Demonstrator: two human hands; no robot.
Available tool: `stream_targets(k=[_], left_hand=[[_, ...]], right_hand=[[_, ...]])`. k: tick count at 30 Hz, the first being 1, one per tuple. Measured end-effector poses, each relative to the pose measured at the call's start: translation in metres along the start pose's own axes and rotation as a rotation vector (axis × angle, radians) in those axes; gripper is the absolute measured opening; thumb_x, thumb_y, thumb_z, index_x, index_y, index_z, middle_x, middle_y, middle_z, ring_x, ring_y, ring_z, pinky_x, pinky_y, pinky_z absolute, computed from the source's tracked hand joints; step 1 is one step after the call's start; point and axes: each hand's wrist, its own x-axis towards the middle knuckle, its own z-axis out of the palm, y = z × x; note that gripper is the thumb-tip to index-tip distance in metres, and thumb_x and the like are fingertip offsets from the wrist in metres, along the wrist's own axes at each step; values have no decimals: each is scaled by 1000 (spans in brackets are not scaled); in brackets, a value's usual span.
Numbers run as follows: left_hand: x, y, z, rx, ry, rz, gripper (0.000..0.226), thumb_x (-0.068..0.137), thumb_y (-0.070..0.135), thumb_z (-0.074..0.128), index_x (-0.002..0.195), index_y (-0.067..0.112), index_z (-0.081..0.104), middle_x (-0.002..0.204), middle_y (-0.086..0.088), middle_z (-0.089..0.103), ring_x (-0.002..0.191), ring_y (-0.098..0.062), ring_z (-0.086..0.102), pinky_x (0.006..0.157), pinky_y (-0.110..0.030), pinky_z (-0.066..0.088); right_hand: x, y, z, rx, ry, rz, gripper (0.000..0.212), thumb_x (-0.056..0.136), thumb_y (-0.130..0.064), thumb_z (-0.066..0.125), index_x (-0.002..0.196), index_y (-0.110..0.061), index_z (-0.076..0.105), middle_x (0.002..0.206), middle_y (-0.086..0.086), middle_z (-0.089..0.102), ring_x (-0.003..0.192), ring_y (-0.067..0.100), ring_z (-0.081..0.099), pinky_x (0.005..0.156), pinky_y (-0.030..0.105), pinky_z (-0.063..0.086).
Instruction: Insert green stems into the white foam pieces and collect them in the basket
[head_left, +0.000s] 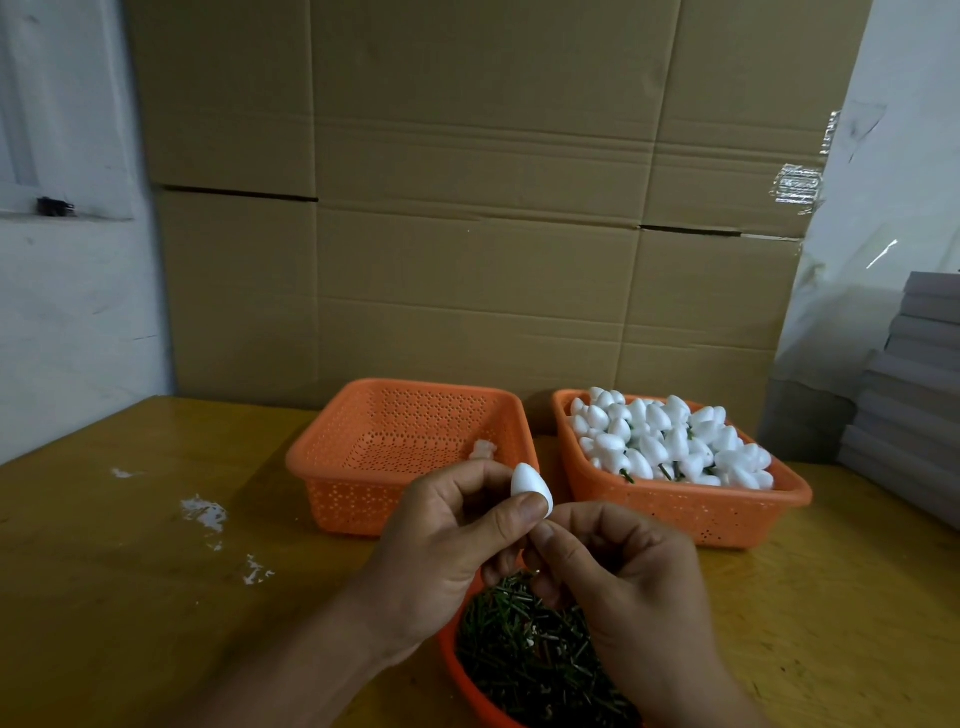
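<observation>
Both hands pinching: left on foam piece, right fingertips together, contents hidden, stem unseen.

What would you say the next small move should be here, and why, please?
Probably push the stem home: the left hand pinches a foam piece while the right hand meets its lower end, no stem showing. Then drop it into the right basket, which holds stemmed pieces.

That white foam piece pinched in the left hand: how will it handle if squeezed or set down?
The white foam piece looks very light; the left hand holds it by fingertips alone. Its egg-like shape would probably roll on the table. Hard squeezing may dent or crumble it, judging by the white crumbs.
</observation>
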Motion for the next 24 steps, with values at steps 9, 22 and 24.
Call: stream_targets(k=[9,22,24], left_hand=[[0,0,0,-3,-5,0,30,84,42,74,91,14,71,71,-7,62,60,-14,55,56,-24,45],[-1,1,1,6,6,-12,35,81,44,76,91,10,69,70,-6,61,60,-14,54,55,-24,44],[-2,1,1,9,10,-15,36,81,44,76,91,10,68,70,-7,60,60,-15,53,56,-23,44]], right_hand=[[-1,-1,0,-1,-13,7,10,81,-21,68,81,-14,76,69,12,74,53,12,64,51,19,49],[-1,-2,1,-4,-24,-8,9,82,-19,68,82,-16,76,67,9,74,52,9,65,50,18,49],[-1,-2,1,-9,-26,-7,10,82,-20,67,82,-15,76,67,10,74,51,9,64,50,18,48]])
